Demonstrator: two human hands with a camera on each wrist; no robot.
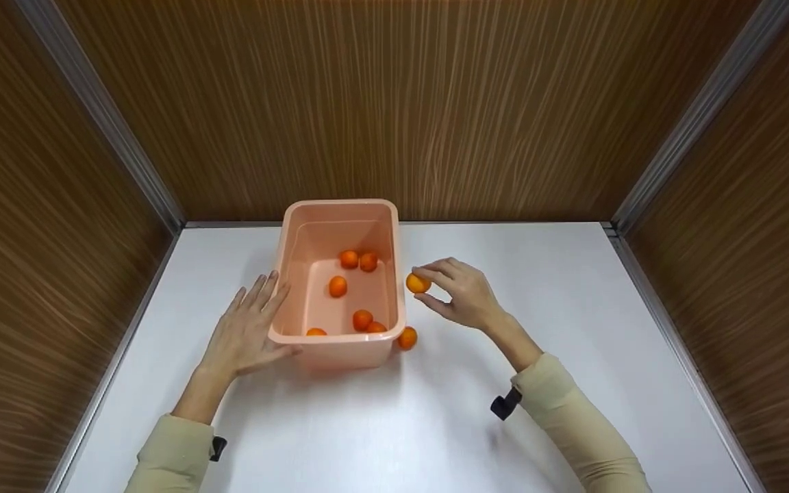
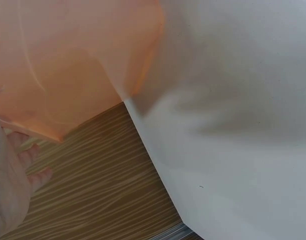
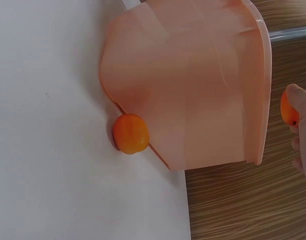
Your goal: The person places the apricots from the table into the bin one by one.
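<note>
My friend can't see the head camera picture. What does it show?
A right hand pinches a small orange fruit beside a pink tub holding six more. The left hand rests open against the tub's other side, and one fruit lies on the white table.

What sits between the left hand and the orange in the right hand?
The pink bin, holding six oranges, spans that stretch between the left hand and the held orange; head view shows it.

Tub (image 1: 296, 241): on the table (image 1: 572, 308), at its back, left of centre.
Fruits in tub: two (image 1: 358, 260) side by side toward the back, one (image 1: 337, 286) mid-floor, three (image 1: 362, 320) along the front wall.
Loose fruit (image 1: 407, 337): on the table, touching the tub's front right corner.
Held fruit (image 1: 417, 283): just right of the tub's right rim, in the right hand (image 1: 466, 294).
Left hand (image 1: 247, 333): on the table, against the tub's left wall.
</note>
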